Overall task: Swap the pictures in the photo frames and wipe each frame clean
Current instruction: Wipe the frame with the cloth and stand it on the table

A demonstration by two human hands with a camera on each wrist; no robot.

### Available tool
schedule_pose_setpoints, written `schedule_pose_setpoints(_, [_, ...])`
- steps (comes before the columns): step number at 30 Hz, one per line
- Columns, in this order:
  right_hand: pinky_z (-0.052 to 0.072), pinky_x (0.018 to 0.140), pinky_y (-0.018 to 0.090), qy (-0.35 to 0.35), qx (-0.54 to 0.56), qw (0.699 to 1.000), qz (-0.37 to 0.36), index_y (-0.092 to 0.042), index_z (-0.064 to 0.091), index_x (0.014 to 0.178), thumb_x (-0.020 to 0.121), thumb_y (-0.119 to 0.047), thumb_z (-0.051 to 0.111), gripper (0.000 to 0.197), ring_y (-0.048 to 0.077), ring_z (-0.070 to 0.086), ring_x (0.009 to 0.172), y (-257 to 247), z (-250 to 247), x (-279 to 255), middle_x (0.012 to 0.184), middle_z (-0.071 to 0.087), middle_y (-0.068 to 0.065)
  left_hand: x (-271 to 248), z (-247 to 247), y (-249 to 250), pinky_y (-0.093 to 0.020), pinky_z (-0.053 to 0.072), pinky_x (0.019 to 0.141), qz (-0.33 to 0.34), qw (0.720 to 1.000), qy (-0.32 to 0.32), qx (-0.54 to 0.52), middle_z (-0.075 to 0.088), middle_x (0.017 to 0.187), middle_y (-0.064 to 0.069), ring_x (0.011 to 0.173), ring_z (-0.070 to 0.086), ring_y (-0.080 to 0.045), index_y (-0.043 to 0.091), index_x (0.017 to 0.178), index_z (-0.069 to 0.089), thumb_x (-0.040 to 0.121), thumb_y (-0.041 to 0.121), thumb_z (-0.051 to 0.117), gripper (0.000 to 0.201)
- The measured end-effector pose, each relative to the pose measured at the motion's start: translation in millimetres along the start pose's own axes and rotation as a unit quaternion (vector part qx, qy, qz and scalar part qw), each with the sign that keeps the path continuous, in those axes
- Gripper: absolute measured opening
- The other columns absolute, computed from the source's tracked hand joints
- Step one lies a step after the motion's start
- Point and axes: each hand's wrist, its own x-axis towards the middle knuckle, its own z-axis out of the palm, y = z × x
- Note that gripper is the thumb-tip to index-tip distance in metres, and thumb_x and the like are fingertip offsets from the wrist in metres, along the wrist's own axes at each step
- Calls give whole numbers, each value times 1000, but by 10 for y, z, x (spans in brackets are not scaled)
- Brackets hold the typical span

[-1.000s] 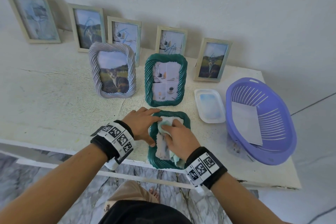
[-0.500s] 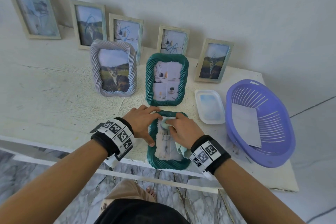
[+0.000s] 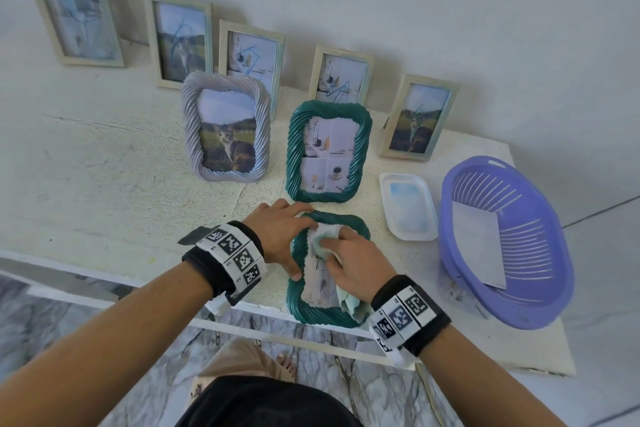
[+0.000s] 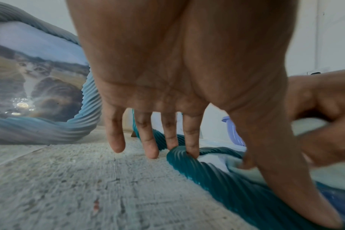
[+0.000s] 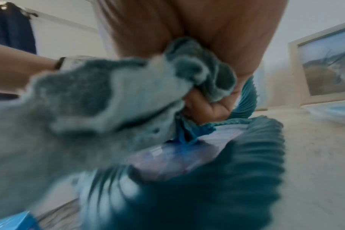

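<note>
A teal twisted-rim photo frame [image 3: 297, 302] lies flat at the table's front edge, also seen in the left wrist view [image 4: 217, 175] and the right wrist view [image 5: 236, 179]. My left hand [image 3: 280, 236] rests on its left rim with straight fingers [image 4: 191, 140], steadying it. My right hand [image 3: 349, 263] grips a bunched pale green cloth [image 5: 108, 99] and presses it on the frame's glass near the top; a fold of the cloth [image 3: 349, 303] trails by my wrist. Behind stand a second teal frame [image 3: 327, 152] and a lilac frame with a cat picture [image 3: 227, 126].
Several pale wooden frames [image 3: 180, 40] lean against the wall at the back. A white tray [image 3: 408, 206] lies right of the teal frames. A purple basket [image 3: 540, 288] holding a paper sheet sits at the right table end. The table edge [image 3: 104, 284] runs just under my wrists.
My right hand with the cloth has slid from the frame's middle up toward its top edge. The left hand has stayed on the left rim.
</note>
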Motion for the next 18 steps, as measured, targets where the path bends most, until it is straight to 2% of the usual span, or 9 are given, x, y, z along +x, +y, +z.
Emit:
schedule_pose_setpoints(3, [51,81,41,-39,1,998,-46,-26,56,129,95,-23,44,37,34,59,95,-12,8,-136,113,52,10,-5,7,-8,-44,34,104,3,1000,2,5,15,158,9,133,30,-24,33,146,31,63,69,74,100])
schedule_pose_setpoints(6, [50,77,38,-3,-38,999,1,-26,57,130,96,-24,43,36,34,62,90,164,-89,-40,114,51,9,-7,-1,-6,-43,33,105,7,1000,2,11,14,158,7,134,29,-25,33,146,31,65,69,73,99])
schedule_pose_setpoints(9, [50,78,38,46,-21,998,47,-21,60,126,95,-23,45,35,35,62,93,200,-106,30,116,51,10,-4,-12,-2,-43,32,105,9,1000,2,15,14,158,6,134,30,-25,32,146,31,65,69,73,98])
schedule_pose_setpoints(11, [49,78,36,18,1,1000,23,-21,59,126,94,-22,45,34,33,61,91,61,-37,-50,111,52,9,-10,-14,0,-44,33,106,10,1000,1,19,14,158,6,134,31,-25,31,146,31,65,69,72,99])
schedule_pose_setpoints(14, [52,77,38,-40,6,998,-48,-25,56,127,94,-25,41,37,30,60,85,-102,25,-263,107,50,7,-22,-18,5,-45,34,106,9,1000,1,25,14,158,5,134,31,-26,31,147,30,66,69,72,99])
schedule_pose_setpoints(16, [49,74,33,-44,-28,998,-47,-28,55,130,96,-24,39,38,30,61,84,-45,-45,-231,108,49,6,-25,-19,6,-45,33,107,9,1000,-1,26,14,159,5,134,31,-26,32,147,30,66,69,71,98])
schedule_pose_setpoints(18, [46,74,33,-22,-52,998,-12,-26,55,131,98,-24,40,37,31,62,87,63,-112,-103,111,50,7,-23,-23,6,-44,32,107,10,1000,-2,26,14,159,4,134,31,-26,32,147,30,66,70,71,98])
